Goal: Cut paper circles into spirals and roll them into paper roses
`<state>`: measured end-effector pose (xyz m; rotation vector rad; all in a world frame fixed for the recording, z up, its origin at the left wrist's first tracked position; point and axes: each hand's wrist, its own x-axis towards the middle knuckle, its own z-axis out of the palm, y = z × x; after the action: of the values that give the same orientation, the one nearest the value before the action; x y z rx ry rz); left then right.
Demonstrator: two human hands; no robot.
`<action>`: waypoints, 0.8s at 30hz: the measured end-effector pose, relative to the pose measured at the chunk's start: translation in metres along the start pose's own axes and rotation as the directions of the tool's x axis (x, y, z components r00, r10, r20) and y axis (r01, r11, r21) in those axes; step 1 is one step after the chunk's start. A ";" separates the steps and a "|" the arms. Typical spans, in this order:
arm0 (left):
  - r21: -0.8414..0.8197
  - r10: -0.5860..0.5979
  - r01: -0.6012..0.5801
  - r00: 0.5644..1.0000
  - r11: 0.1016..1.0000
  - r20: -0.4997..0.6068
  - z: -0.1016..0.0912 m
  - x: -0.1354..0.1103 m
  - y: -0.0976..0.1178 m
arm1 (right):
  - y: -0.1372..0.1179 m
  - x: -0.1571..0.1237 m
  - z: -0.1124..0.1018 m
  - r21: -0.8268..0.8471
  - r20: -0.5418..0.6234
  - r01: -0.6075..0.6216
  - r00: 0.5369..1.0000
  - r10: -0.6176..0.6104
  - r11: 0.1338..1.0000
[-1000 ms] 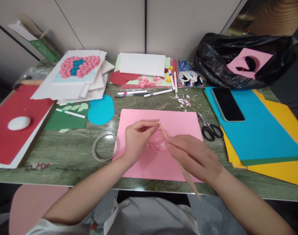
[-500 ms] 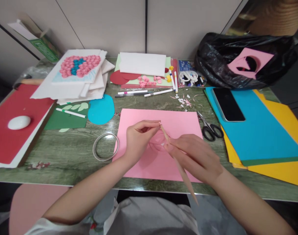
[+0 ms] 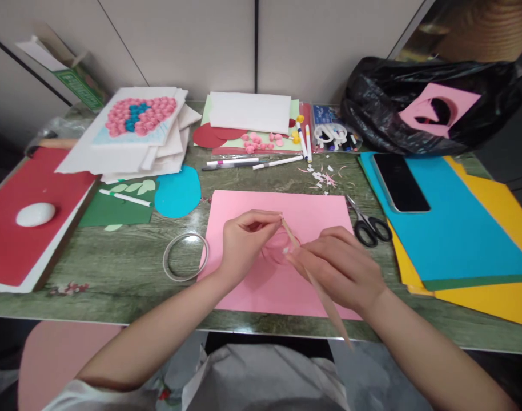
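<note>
Between my two hands runs a long, thin pale-pink paper strip [image 3: 332,311], its far end hanging toward the table's front edge. My left hand [image 3: 249,242] pinches the strip's upper end between thumb and fingertips. My right hand [image 3: 340,267] grips it lower down, the fingers closed around it. Both hands are above a pink paper sheet [image 3: 239,297] lying flat on the table. Under the strip, loose pink curled strips [image 3: 273,251] rest on that sheet, partly hidden by my hands.
A tape roll [image 3: 164,260] overlaps the sheet's left edge. Black-handled scissors [image 3: 368,228] lie at its right, near a phone [image 3: 400,182] on blue paper [image 3: 462,228]. Paper scraps [image 3: 323,178], markers [image 3: 278,162] and a black bag [image 3: 381,114] are farther back.
My right hand has turned slightly, and the strip's hanging end has swung a little up and to the right. My left hand has barely moved and keeps its pinch.
</note>
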<state>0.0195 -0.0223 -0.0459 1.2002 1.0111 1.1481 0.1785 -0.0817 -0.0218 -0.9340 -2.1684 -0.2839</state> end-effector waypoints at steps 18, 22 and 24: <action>-0.021 0.024 -0.024 1.000 0.999 0.017 0.000 0.001 0.000 | 0.001 0.003 0.000 -0.068 -0.031 0.026 0.999 -0.028 0.997; -0.044 0.028 -0.027 0.999 0.999 0.025 0.000 0.001 -0.002 | 0.000 0.006 -0.001 -0.134 -0.007 0.016 1.000 -0.017 0.991; -0.055 0.033 -0.032 0.999 0.998 0.031 0.000 0.000 -0.003 | 0.000 0.006 -0.001 -0.167 -0.011 0.020 1.000 -0.022 0.986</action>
<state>0.0201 -0.0220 -0.0483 1.1920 0.9341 1.1711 0.1765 -0.0791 -0.0167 -0.9992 -2.1685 -0.4868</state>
